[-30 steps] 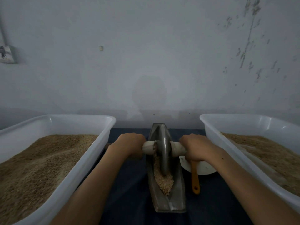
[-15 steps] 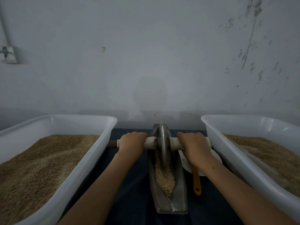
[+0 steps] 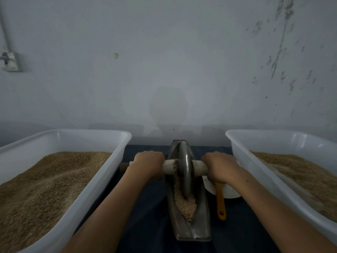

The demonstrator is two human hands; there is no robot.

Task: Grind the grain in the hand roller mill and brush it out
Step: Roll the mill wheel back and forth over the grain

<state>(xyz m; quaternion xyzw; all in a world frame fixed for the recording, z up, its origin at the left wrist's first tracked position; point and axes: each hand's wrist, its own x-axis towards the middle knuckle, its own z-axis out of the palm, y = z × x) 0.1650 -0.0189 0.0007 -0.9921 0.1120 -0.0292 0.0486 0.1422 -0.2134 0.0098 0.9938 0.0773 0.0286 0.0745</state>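
Note:
A boat-shaped metal mill trough [image 3: 199,229] lies on the dark cloth between my arms, its near end towards me. A metal grinding wheel [image 3: 184,172] stands upright in the trough on a pale wooden axle [image 3: 168,167]. My left hand [image 3: 148,164] grips the axle left of the wheel. On the other side of the wheel my right hand [image 3: 219,166] grips it. Crushed tan grain [image 3: 186,205] lies in the trough in front of the wheel. A brush with an orange handle [image 3: 220,201] rests on a white dish [image 3: 228,190], under my right wrist.
A white plastic tub [image 3: 116,139] full of tan grain stands on the left. A second white tub [image 3: 237,143] with grain stands on the right. A pale wall rises close behind the mill. Dark cloth [image 3: 151,225] covers the table.
Both hands pushed the wheel away along the trough half a second ago. Now they have drawn it slightly back towards me. The grain pile stays in the near half.

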